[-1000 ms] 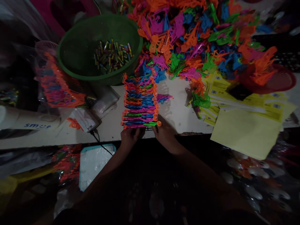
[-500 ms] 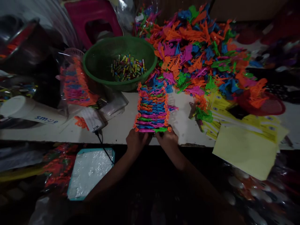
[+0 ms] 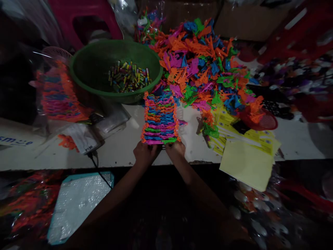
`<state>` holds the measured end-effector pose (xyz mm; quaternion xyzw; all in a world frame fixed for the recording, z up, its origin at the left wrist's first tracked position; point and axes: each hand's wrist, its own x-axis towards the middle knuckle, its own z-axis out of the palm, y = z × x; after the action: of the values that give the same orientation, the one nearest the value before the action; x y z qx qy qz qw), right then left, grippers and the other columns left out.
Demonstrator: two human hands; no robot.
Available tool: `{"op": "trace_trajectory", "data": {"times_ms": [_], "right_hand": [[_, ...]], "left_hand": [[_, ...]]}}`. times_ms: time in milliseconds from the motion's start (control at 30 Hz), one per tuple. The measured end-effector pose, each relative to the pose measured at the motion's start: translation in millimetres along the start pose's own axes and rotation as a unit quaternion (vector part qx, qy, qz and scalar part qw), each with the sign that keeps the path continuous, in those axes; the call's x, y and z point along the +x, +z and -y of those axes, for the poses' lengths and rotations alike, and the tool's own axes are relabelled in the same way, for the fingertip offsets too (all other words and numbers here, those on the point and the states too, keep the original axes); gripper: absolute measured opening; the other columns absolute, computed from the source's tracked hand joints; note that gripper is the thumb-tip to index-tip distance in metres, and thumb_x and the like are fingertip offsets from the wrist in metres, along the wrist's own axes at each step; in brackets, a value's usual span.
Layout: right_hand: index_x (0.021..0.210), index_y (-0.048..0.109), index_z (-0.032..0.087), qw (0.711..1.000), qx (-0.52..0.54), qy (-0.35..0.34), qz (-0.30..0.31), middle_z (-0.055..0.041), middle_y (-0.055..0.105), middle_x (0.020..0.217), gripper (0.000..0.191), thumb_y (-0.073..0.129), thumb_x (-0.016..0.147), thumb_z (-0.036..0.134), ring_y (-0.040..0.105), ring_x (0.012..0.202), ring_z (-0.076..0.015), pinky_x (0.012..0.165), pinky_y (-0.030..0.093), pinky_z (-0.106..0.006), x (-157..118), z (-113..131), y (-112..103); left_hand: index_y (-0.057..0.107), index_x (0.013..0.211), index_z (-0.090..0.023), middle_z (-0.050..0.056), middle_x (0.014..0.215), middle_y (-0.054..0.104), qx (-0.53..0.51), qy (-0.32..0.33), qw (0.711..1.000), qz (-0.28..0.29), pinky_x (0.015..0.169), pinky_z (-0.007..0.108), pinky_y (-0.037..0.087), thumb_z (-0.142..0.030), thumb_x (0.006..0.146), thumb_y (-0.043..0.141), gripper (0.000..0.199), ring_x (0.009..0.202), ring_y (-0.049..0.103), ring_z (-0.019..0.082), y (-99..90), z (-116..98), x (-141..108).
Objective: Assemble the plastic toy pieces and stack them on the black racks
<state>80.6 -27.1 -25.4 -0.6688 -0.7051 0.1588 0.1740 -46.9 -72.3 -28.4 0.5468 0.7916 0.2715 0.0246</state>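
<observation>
A stacked row of colourful plastic pieces [image 3: 160,119], pink, blue, green and orange with orange knobs along both sides, lies near the front edge of the white table [image 3: 117,152]. At its near left corner is my left hand [image 3: 145,152], fingers closed on the row's near end. My right hand [image 3: 176,150] grips the near right corner in the same way. The fingertips are partly hidden under the row. Beyond it lies a big loose pile of similar plastic pieces [image 3: 197,69].
A green basin [image 3: 85,86] with small colourful cylinders stands behind left. Bagged plastic rows [image 3: 61,97], a white box with a cable [image 3: 84,139] and a white cylinder [image 3: 18,137] are at left. Yellow sheets [image 3: 247,163] and a red basket [image 3: 269,121] lie right.
The view has swung to the right, so most things appear further left. Both hands keep hold of the row's near end, with little change relative to the table.
</observation>
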Motion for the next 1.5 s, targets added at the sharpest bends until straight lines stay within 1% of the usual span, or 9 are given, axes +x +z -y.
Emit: {"op": "trace_trajectory", "data": {"times_ms": [333,533,667,800,933,1033,1200,1333,1500], "right_hand": [[0.091,0.059,0.015,0.999,0.04,-0.028,0.009,-0.0092,0.066,0.081,0.024,0.049,0.074,0.028,0.063,0.075,-0.02,0.062,0.044,-0.026,11,-3,-10],[0.094,0.06,0.018,0.986,0.119,-0.093,0.069,-0.0045,0.066,0.084,0.029,0.056,0.074,0.038,0.061,0.072,-0.0151,0.066,0.045,-0.024,11,-37,-48],[0.092,0.061,0.013,0.993,-0.022,0.057,-0.097,-0.0117,0.065,0.087,0.032,0.053,0.076,0.039,0.06,0.074,-0.0202,0.066,0.044,-0.031,20,-79,-81],[0.085,0.061,0.01,0.976,-0.136,0.15,-0.077,-0.0172,0.064,0.083,0.028,0.057,0.072,0.033,0.059,0.073,-0.0254,0.061,0.04,-0.033,29,-104,-93],[0.079,0.061,0.014,0.983,-0.02,0.11,-0.144,-0.0086,0.064,0.072,0.025,0.05,0.076,0.037,0.058,0.066,-0.019,0.061,0.04,-0.029,26,-107,-100],[0.084,0.062,0.015,0.964,0.109,0.089,-0.227,-0.0059,0.064,0.071,0.034,0.048,0.077,0.046,0.058,0.063,-0.016,0.061,0.042,-0.026,20,-104,-104],[0.085,0.063,0.013,0.918,0.226,0.086,-0.314,-0.0084,0.065,0.082,0.038,0.052,0.074,0.048,0.059,0.074,-0.0168,0.068,0.044,-0.026,11,-107,-103],[0.081,0.065,0.014,0.932,0.235,0.106,-0.256,-0.0074,0.067,0.078,0.038,0.05,0.075,0.048,0.061,0.073,-0.0177,0.066,0.045,-0.026,-6,-119,-101],[0.08,0.063,0.015,0.956,0.197,0.107,-0.187,-0.0077,0.068,0.072,0.037,0.048,0.075,0.048,0.062,0.066,-0.0192,0.057,0.045,-0.026,-16,-131,-90]], "left_hand": [[0.059,0.066,-0.015,0.005,0.064,0.063,-0.026,-0.028,0.999,-0.012,0.058,0.024,0.039,-0.034,0.072,0.052,0.022,0.061,0.058,0.016,0.6,-10,8],[0.062,0.074,-0.018,0.002,0.065,0.065,-0.033,-0.023,0.998,0.055,0.052,0.021,0.036,-0.049,0.073,0.055,0.031,0.06,0.059,0.014,-29.4,-1,1],[0.062,0.078,-0.02,0.0,0.062,0.064,-0.079,0.011,0.986,0.146,0.05,0.021,0.039,-0.04,0.075,0.055,0.022,0.056,0.059,0.014,-46.0,2,-12],[0.063,0.074,-0.022,-0.001,0.07,0.067,-0.222,0.118,0.926,0.282,0.057,0.021,0.045,-0.03,0.078,0.052,0.014,0.062,0.061,0.013,-43.6,-22,-26],[0.064,0.082,-0.021,0.002,0.079,0.068,-0.28,0.194,0.887,0.312,0.067,0.024,0.047,-0.023,0.08,0.048,0.016,0.072,0.062,0.014,-35.3,-56,-26],[0.062,0.092,-0.02,0.005,0.088,0.066,-0.262,0.2,0.903,0.275,0.075,0.026,0.048,-0.019,0.081,0.045,0.02,0.082,0.061,0.015,-18.9,-86,-14],[0.053,0.11,-0.011,0.014,0.106,0.058,-0.156,0.228,0.934,0.226,0.088,0.032,0.043,-0.015,0.082,0.04,0.031,0.102,0.053,0.021,30.3,-145,15],[0.057,0.102,-0.006,0.018,0.104,0.057,-0.062,0.181,0.946,0.262,0.085,0.036,0.044,-0.007,0.08,0.038,0.029,0.102,0.052,0.025,58.7,-179,37],[0.06,0.092,-0.008,0.016,0.091,0.061,-0.068,0.178,0.946,0.263,0.077,0.032,0.047,-0.004,0.078,0.039,0.026,0.089,0.058,0.022,67.1,-188,54]]}}
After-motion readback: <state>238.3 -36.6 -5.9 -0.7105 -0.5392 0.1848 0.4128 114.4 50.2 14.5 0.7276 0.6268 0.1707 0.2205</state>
